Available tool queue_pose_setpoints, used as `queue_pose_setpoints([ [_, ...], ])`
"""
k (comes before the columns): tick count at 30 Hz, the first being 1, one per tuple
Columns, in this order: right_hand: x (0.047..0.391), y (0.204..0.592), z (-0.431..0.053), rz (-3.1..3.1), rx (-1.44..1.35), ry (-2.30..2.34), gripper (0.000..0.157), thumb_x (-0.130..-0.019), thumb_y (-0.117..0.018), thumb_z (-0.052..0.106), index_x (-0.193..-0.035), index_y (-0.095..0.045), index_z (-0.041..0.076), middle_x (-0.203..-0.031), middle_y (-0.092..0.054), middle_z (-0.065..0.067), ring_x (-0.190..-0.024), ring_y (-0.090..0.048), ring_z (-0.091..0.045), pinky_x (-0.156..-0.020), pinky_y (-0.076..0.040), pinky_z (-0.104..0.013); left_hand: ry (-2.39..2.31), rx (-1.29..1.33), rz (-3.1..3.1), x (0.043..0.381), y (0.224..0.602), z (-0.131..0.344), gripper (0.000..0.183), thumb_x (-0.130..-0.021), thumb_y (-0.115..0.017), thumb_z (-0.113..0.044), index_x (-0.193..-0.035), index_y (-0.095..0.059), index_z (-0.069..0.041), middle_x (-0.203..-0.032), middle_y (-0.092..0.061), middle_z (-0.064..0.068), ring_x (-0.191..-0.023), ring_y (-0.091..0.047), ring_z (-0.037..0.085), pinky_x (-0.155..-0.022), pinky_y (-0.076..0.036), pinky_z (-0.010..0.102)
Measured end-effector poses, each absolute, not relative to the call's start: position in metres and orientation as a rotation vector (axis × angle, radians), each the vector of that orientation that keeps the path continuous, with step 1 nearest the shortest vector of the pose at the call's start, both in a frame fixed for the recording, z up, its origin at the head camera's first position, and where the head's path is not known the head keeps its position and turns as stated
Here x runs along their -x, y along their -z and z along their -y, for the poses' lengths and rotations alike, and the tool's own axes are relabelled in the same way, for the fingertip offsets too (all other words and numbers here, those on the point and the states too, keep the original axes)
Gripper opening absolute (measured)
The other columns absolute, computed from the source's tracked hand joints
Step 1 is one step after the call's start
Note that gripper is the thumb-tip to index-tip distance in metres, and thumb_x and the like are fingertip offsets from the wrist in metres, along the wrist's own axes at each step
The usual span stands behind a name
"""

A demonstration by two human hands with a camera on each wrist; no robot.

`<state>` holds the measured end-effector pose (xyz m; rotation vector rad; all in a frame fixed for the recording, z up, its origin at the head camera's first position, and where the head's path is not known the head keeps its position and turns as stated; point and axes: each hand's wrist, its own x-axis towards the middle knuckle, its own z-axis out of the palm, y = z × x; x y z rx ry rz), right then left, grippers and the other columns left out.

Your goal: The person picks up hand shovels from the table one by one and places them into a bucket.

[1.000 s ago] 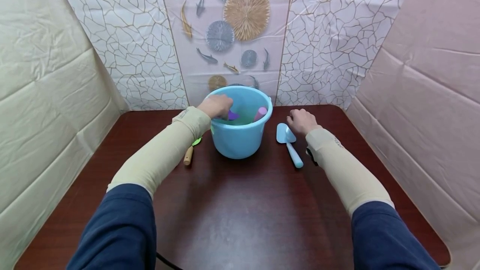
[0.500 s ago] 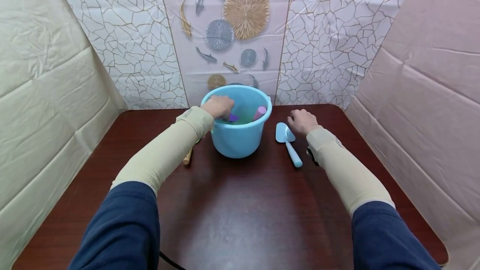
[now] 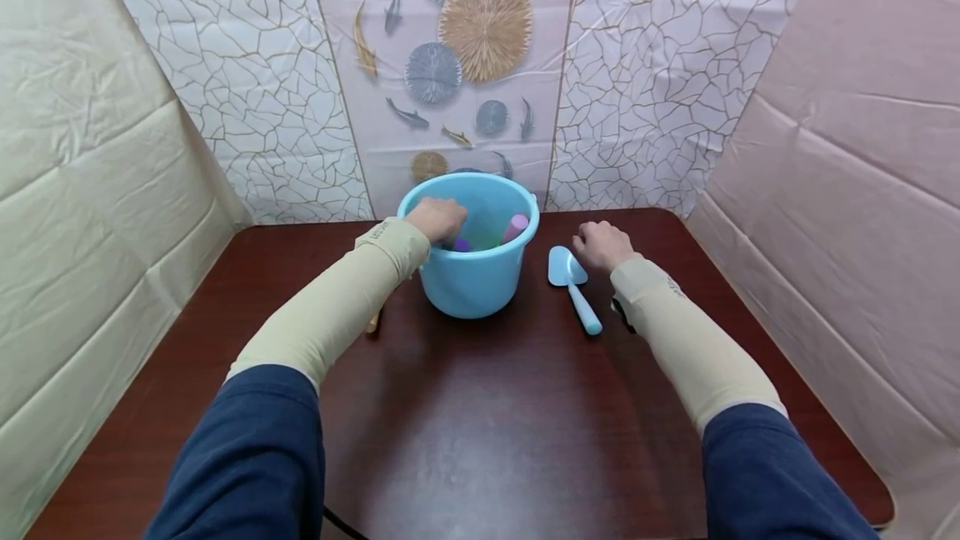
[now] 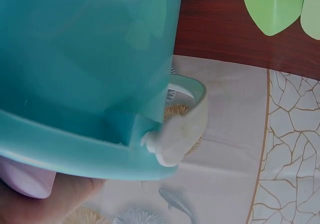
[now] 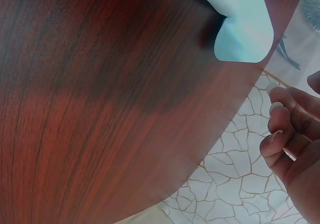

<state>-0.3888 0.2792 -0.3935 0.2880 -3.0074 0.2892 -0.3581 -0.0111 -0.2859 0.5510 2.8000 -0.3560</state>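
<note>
The light blue bucket (image 3: pixel 471 294) stands at the back middle of the table. Over its left rim reaches my left hand (image 3: pixel 437 219), fingers bent down into it. It grips a purple hand tool (image 3: pixel 462 246), mostly hidden by hand and rim; in the left wrist view a lilac handle end (image 4: pixel 27 178) shows against the hand. Another pinkish-lilac handle (image 3: pixel 514 227) leans on the bucket's right inner side. My right hand (image 3: pixel 602 245) rests loosely curled with nothing in it, beside a light blue trowel (image 3: pixel 567 265) lying on the table.
Left of the bucket, a wooden handle (image 3: pixel 373 323) pokes out beneath my left forearm. Green blades (image 4: pixel 274 7) show on that side in the left wrist view. A white handle joint (image 4: pixel 175 139) sits on the bucket rim. Patterned cloth (image 3: pixel 300 90) hangs behind the table.
My left hand has moved slightly inward and lower at the bucket, and the purple part has sunk deeper behind the rim. The right hand stays put; the view has shifted slightly.
</note>
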Motion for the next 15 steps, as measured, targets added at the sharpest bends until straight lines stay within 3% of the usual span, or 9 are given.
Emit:
queue_pose_setpoints([
  [4,0.3887,0.3941,-0.2782,3.015,-0.286,-0.287,0.029,-0.098,-0.043,0.023,-0.074,-0.053,0.008,-0.067,-0.048,-0.007,-0.063,-0.052,-0.025,-0.06,-0.04,-0.037,0.348,-0.552,-2.786,0.3595,0.2883,0.0106,0.009,-0.089,-0.057,-0.007,-0.082,-0.053,-0.011,-0.083,-0.049,0.006,-0.072,-0.042,0.018,-0.055,-0.036,0.027],
  [15,0.3881,0.3944,-0.2781,3.024,-0.293,-0.308,0.029,-0.098,-0.043,0.023,-0.075,-0.054,0.009,-0.067,-0.049,-0.007,-0.064,-0.052,-0.024,-0.062,-0.041,-0.037,0.384,-0.59,-2.767,0.3621,0.2921,0.0093,0.005,-0.092,-0.055,-0.008,-0.087,-0.055,-0.01,-0.08,-0.047,0.005,-0.071,-0.04,0.018,-0.059,-0.035,0.028],
])
